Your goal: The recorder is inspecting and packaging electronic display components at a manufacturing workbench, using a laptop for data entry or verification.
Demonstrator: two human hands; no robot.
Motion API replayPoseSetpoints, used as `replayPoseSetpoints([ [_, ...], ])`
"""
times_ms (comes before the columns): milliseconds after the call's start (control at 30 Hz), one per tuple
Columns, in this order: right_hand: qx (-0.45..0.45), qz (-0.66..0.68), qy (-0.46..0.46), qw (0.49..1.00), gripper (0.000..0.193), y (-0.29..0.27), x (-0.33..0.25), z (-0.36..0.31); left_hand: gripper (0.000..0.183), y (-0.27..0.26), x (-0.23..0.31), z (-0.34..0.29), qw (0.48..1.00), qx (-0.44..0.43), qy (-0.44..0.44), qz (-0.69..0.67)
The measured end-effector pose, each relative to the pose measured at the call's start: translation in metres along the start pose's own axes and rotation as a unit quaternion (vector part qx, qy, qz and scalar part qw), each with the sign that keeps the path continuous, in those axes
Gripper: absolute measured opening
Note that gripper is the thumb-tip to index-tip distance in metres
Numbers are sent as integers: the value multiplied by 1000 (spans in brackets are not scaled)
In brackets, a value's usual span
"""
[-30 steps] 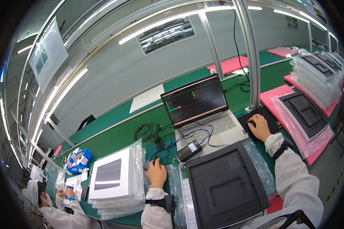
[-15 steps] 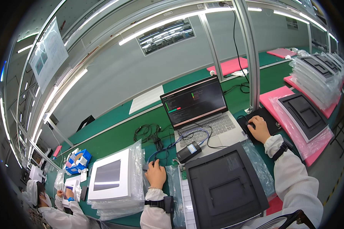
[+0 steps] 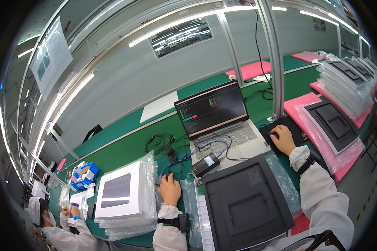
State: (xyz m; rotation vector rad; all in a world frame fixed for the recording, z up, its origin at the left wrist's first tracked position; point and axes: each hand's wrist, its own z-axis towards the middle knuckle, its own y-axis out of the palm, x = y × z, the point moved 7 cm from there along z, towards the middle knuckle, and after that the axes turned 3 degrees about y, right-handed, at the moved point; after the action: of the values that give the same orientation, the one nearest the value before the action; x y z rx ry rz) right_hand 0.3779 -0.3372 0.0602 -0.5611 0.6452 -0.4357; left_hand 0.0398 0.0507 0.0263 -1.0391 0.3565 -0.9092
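My right hand is curved over a black computer mouse on a dark mouse pad, right of the open laptop. On the bench, my left hand rests palm down with fingers slightly bent and apart. A blue cable runs just past its fingertips; what lies under the palm is hidden. Between my forearms lies a large black panel with a recessed rectangle, a white strip and small green board along its left edge. A black box-shaped device with a pale label sits on the laptop's front corner.
Left of my left hand stands a stack of white-framed panels in clear plastic. Beyond it are a blue bin and a co-worker's hands. Wrapped black panels lie on pink foam at right. A metal post rises behind the mouse pad.
Both hands keep their places, the right on the mouse and the left on the bench. The whole view has shifted very slightly.
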Motion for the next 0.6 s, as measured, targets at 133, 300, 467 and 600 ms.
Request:
replayPoseSetpoints([
  [133, -13, -2, 4, 1000, 17, 2, -2, 0, 37, 2, -2, -1, 1000, -2, -3, 9],
  [300, -5, -4, -4, 1000, 18, 1, 0, -1, 38, 0, 1, -2, 1000, -6, -2, -2],
  [467, -8, 6, -3, 1000, 18, 1, -3, 0, 38, 1, -2, 1, 1000, -10, -6, 4],
  [600, -9, 17, -7, 1000, 17, 1, -1, 0, 38, 1, -3, 1, 1000, 3, 2, -1],
])
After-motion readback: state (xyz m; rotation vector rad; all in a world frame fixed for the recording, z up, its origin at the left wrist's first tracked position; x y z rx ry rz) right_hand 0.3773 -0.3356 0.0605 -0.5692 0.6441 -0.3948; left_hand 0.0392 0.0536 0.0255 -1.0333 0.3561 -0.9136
